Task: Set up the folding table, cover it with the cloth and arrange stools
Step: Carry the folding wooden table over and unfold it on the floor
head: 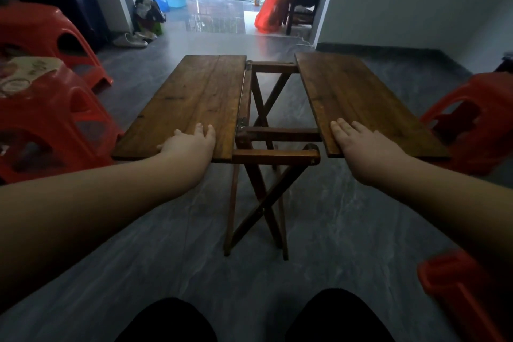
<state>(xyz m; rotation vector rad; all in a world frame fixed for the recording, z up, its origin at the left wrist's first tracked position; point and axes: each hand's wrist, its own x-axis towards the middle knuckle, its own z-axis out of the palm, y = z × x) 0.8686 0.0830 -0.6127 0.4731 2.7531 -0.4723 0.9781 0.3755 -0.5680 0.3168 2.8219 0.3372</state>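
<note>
The table (274, 156) stands on its crossed legs in the middle of the floor, straight ahead of the person, but its top is not yet whole. The left leaf (200, 91) and right leaf (361, 97) lie roughly level with a wide gap between them, and the frame's rails show bare in that gap. The left hand (191, 143) lies flat on the near end of the left leaf, fingers straight, gripping nothing. The right hand (361, 144) rests palm down on the near inner corner of the right leaf, also holding nothing. Pressing from above at matching spots probably keeps both leaves level and lets them be brought together evenly, so that neither tips the narrow frame. Closing the gap looks like the step in hand. What appears to be the folded, patterned cloth (25, 75) waits on a red stool (55, 125) at the left, within reach yet off the work surface. More stools stand behind it (41, 28), just beside the right leaf (466, 125) and at the lower right (458, 286), likely kept aside so the legs have room.
</note>
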